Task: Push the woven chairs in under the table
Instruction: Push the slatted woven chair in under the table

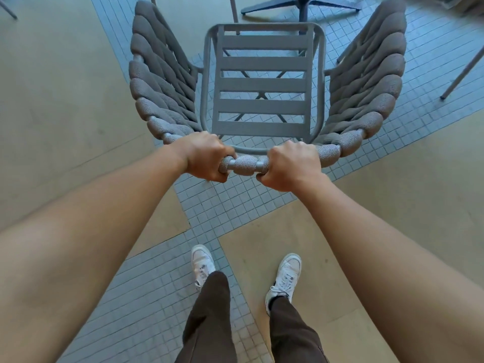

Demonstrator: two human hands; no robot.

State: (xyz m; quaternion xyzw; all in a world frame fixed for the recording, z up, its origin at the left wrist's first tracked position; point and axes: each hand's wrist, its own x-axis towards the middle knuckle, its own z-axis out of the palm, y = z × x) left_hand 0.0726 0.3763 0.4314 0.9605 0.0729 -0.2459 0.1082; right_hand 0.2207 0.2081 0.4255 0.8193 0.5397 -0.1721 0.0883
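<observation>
A grey woven chair (pixel 262 85) stands in front of me, seen from above, with a slatted metal seat and thick rope woven around its curved back and arms. My left hand (pixel 207 157) grips the top rail of the backrest left of centre. My right hand (pixel 290 166) grips the same rail right of centre. A short stretch of rail with one rope loop (pixel 245 165) shows between my fists. The table's dark star-shaped base (pixel 301 5) is at the top, beyond the chair's front edge. The tabletop is not in view.
Thin legs of other chairs show at the top left (pixel 7 9), top centre (pixel 234 9) and right edge (pixel 461 74). The floor mixes small grey tiles (pixel 230 205) and smooth tan panels (pixel 52 100). My feet in white sneakers (pixel 201 265) stand behind the chair.
</observation>
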